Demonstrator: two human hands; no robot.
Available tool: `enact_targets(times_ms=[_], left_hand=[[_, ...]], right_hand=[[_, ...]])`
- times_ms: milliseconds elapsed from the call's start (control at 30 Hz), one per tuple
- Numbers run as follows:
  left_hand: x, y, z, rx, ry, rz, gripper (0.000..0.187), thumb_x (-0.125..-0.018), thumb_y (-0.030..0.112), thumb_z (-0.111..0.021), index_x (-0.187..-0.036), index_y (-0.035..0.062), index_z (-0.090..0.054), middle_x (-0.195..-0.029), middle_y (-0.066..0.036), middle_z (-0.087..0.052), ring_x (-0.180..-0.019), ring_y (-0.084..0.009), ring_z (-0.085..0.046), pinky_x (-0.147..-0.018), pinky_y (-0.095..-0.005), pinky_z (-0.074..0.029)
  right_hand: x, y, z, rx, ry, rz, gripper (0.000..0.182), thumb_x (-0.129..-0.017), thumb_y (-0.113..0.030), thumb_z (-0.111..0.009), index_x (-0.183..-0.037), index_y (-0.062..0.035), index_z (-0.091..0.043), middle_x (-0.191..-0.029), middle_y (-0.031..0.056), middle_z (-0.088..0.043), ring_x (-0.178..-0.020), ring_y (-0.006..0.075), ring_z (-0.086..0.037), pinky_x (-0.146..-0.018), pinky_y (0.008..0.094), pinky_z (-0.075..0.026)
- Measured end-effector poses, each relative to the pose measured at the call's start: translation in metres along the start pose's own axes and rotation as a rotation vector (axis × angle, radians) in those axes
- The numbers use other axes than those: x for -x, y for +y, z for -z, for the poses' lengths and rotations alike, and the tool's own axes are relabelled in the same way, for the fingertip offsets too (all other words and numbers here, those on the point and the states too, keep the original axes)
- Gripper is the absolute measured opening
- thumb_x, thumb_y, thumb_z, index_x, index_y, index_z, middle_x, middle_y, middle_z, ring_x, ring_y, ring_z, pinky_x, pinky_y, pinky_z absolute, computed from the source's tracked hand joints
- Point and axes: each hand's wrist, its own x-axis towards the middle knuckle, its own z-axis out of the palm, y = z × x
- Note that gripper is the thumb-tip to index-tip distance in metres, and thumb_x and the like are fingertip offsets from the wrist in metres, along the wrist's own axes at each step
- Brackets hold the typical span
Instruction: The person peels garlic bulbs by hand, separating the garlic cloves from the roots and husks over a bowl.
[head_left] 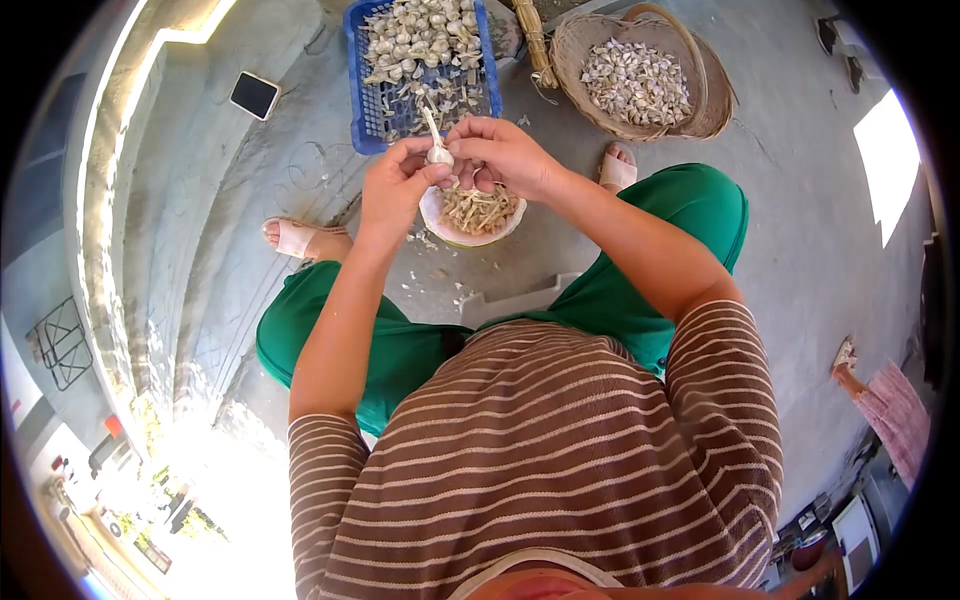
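My left hand (398,185) pinches a white garlic bulb (439,156), its dry stalk pointing up and away from me. From the other side, my right hand (505,155) closes in with curled fingers, thumb and fingertips against the bulb; exactly where they grip is partly hidden. Just below both hands is a bowl (429,212) with a pale inside, holding dry tan stalk pieces (478,211). Beyond the hands lies a blue plastic crate (357,85) with many garlic bulbs (425,38) heaped at its far end and loose scraps nearer me.
A wicker basket (566,62) of separated garlic cloves (637,82) stands at the far right, beside a bundle of dry stalks (534,40). A phone (255,96) lies on the floor at left. White peel bits lie around the bowl. Another person's leg (850,378) shows at right.
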Motion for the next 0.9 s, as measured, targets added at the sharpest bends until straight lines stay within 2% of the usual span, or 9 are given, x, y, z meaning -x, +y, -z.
enact_targets(times_ms=[67,200,400,500,567,700,900], left_hand=[[-0.002,-0.003,-0.001,-0.016,0.011,-0.017,0.031,-0.08,-0.001,-0.063,-0.11,-0.0034,-0.054,-0.088,-0.01,-0.064,-0.078,-0.0148,-0.062,-0.069,-0.0263,-0.051],[-0.004,-0.004,0.004,-0.032,0.04,-0.054,0.028,-0.08,-0.004,-0.061,-0.107,-0.0039,-0.054,-0.087,-0.011,-0.064,-0.078,-0.015,-0.062,-0.066,-0.0255,-0.051],[-0.006,-0.009,0.012,-0.152,0.068,-0.052,0.024,-0.078,-0.006,-0.061,-0.1,-0.0027,-0.054,-0.084,-0.01,-0.064,-0.075,-0.0141,-0.063,-0.066,-0.0257,-0.052],[-0.003,-0.012,0.013,-0.217,0.079,-0.091,0.023,-0.076,-0.007,-0.062,-0.097,-0.0021,-0.054,-0.084,-0.01,-0.064,-0.073,-0.0137,-0.063,-0.065,-0.0257,-0.052],[-0.001,-0.016,0.014,-0.211,0.08,-0.084,0.023,-0.076,-0.007,-0.063,-0.096,-0.002,-0.054,-0.084,-0.009,-0.064,-0.073,-0.0136,-0.063,-0.065,-0.0255,-0.052],[0.005,-0.018,0.011,-0.173,0.057,-0.065,0.023,-0.074,-0.008,-0.064,-0.094,-0.0019,-0.055,-0.084,-0.008,-0.063,-0.074,-0.0135,-0.063,-0.063,-0.0255,-0.052],[0.009,-0.012,0.01,-0.097,0.038,-0.041,0.024,-0.077,-0.005,-0.065,-0.098,-0.0012,-0.054,-0.088,-0.008,-0.062,-0.077,-0.0127,-0.06,-0.068,-0.0264,-0.051]], right_hand=[[-0.002,0.001,-0.001,-0.115,-0.004,-0.077,0.017,-0.087,-0.019,-0.057,-0.096,-0.0051,-0.053,-0.071,0.0046,-0.059,-0.055,0.0093,-0.056,-0.041,0.0188,-0.037],[-0.007,-0.002,-0.003,-0.179,-0.031,-0.062,0.017,-0.084,-0.02,-0.059,-0.091,-0.005,-0.053,-0.071,0.0049,-0.058,-0.052,0.0105,-0.056,-0.04,0.0201,-0.039],[-0.015,-0.001,-0.008,0.004,-0.024,-0.003,0.018,-0.085,-0.015,-0.059,-0.097,-0.0055,-0.049,-0.069,0.005,-0.059,-0.05,0.0089,-0.055,-0.037,0.018,-0.035],[-0.017,0.001,-0.01,0.064,-0.032,-0.024,0.016,-0.084,-0.01,-0.057,-0.096,-0.005,-0.049,-0.068,0.0052,-0.058,-0.048,0.0081,-0.053,-0.036,0.018,-0.034],[-0.019,0.009,-0.007,0.073,-0.108,0.001,0.013,-0.081,-0.004,-0.052,-0.093,-0.0043,-0.048,-0.067,0.0051,-0.057,-0.046,0.0074,-0.05,-0.036,0.018,-0.032],[-0.014,0.009,-0.009,0.076,-0.093,-0.02,0.013,-0.078,-0.006,-0.053,-0.09,-0.0022,-0.05,-0.065,0.0054,-0.056,-0.046,0.0075,-0.048,-0.037,0.0197,-0.033],[-0.009,0.013,-0.012,-0.122,-0.091,-0.031,0.01,-0.082,-0.001,-0.048,-0.091,-0.0037,-0.05,-0.067,0.0039,-0.054,-0.048,0.0058,-0.046,-0.037,0.0183,-0.027]])
